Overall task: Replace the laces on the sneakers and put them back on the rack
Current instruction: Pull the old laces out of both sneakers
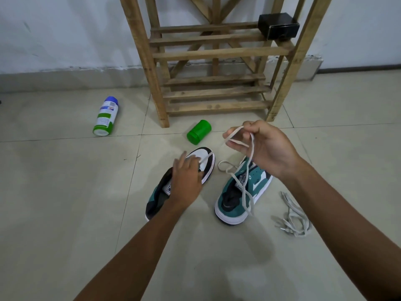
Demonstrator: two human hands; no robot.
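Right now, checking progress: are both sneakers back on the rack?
No, both sneakers lie on the floor before the rack.

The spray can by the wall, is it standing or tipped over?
Tipped over: the spray can lies on its side on the floor tiles.

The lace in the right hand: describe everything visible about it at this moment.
The lace is a flat, off-white cord that looks like woven fabric. The right hand holds it raised above the floor, its fingers curled round a loop of it. From there one strand runs down left to the left sneaker, where the left hand rests. Another hangs over the right sneaker, forming a small loop beside its toe and crossing its opening, with the end near the heel. It looks slack, not knotted.
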